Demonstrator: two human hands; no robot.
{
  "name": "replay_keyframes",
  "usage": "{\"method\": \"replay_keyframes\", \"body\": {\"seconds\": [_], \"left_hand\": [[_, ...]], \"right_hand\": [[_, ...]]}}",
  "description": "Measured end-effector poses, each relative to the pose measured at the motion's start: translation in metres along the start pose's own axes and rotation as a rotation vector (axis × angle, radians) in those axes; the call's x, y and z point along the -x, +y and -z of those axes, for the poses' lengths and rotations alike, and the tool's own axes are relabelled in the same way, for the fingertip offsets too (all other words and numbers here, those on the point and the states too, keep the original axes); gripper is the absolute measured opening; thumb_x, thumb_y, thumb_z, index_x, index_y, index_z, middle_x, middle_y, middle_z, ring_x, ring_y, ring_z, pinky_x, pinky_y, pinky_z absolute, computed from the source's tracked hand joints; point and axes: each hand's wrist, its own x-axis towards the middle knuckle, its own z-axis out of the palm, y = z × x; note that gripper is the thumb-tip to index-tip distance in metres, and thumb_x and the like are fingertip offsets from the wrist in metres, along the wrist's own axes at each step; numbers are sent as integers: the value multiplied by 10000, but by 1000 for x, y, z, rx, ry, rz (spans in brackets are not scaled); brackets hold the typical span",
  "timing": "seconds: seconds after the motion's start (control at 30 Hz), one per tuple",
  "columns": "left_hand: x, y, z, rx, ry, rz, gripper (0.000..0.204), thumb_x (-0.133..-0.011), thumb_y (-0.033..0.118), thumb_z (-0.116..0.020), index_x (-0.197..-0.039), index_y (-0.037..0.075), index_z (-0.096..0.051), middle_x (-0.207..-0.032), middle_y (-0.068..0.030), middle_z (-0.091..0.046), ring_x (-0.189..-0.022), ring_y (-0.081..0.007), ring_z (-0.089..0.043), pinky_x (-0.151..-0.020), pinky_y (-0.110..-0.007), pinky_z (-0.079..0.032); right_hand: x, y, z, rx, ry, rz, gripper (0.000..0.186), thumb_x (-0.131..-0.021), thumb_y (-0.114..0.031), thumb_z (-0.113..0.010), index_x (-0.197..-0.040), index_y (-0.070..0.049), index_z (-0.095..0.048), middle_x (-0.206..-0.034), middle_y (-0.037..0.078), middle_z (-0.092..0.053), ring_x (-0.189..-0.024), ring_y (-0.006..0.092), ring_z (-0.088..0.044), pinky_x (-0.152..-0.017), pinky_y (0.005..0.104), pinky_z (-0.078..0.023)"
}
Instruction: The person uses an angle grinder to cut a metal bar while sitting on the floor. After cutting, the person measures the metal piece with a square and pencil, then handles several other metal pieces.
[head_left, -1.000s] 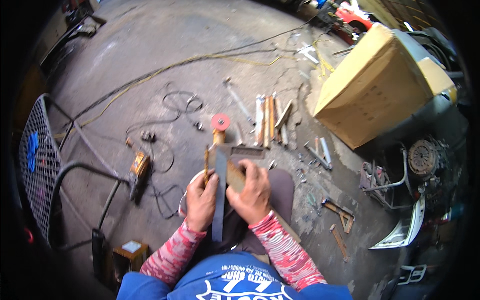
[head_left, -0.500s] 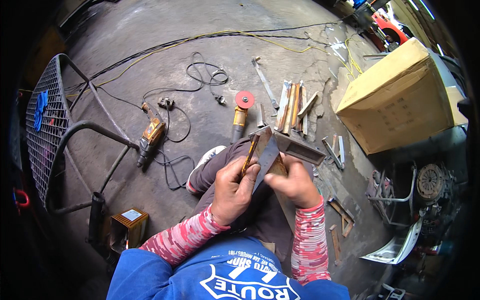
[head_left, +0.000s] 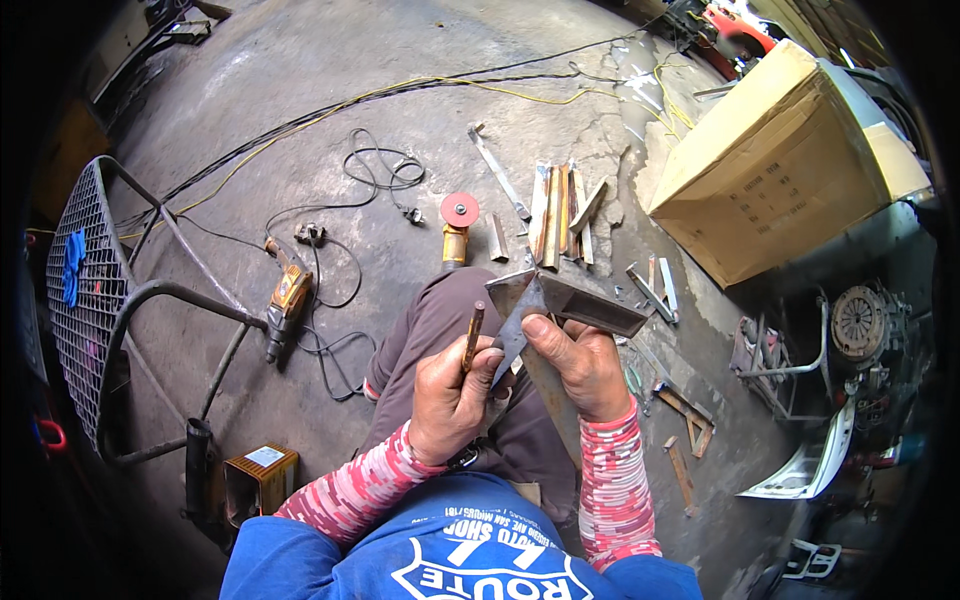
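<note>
Above the lap, the left hand (head_left: 452, 398) pinches a thin rusty-brown rod (head_left: 472, 336) upright while the right hand (head_left: 578, 362) grips a grey angled steel bracket (head_left: 565, 302), near the red-disc angle grinder (head_left: 458, 226) on the concrete floor (head_left: 300, 110).

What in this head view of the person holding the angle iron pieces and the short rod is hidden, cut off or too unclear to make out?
- Head view: where the angle iron pieces meet is hidden under the right hand.
- Lower end of the short rod is buried in the left hand.
- Grinder: body partly hidden behind the knee.
- Parts at the right rim: dark and warped by the fisheye.
- Cardboard box: contents unseen.
</note>
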Motion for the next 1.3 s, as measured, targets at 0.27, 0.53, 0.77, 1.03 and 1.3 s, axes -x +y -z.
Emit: {"method": "replay_keyframes", "body": {"seconds": [0.27,0.53,0.77,1.03,1.3], "left_hand": [[-1,0,-9,6,32,-67,209,-1107,159,-614,-1070,-39,-673,-773,-60,-686,-657,-116,-657,-600,-281,-515],[0,-1,-6,-48,-13,-75,294,-1129,250,-573,-1082,-35,-630,-811,-74,-737,-697,-121,-699,-640,-273,-563],[2,-1,-8,-21,-26,-53,302,-1131,254,-567,-1085,-36,-639,-810,-72,-739,-691,-141,-711,-640,-283,-575],[0,0,-8,-70,-27,-107,294,-1134,239,-559,-1072,-34,-646,-797,-73,-736,-687,-139,-712,-629,-279,-568],[-3,-3,-10,18,-65,-103,245,-1125,189,-573,-1076,-37,-654,-784,-74,-722,-670,-135,-686,-619,-281,-539]], "right_hand": [[6,-12,2,10,38,12,312,-1000,-230,-763,-1215,-5,-747,-1125,26,-754,-1033,108,-655,-947,300,-514],[9,-8,5,170,31,103,316,-973,-219,-766,-1205,-6,-737,-1096,33,-746,-1013,130,-664,-875,315,-535],[14,-2,10,208,8,296,338,-1003,-227,-730,-1255,-4,-698,-1152,81,-722,-1024,177,-666,-902,324,-536],[9,-8,3,-148,63,103,366,-1063,-379,-656,-1165,-29,-686,-1043,-22,-638,-964,83,-546,-872,261,-454],[12,-12,7,-45,71,131,339,-1054,-358,-678,-1144,-31,-688,-989,-45,-618,-923,74,-527,-837,250,-446]]}}
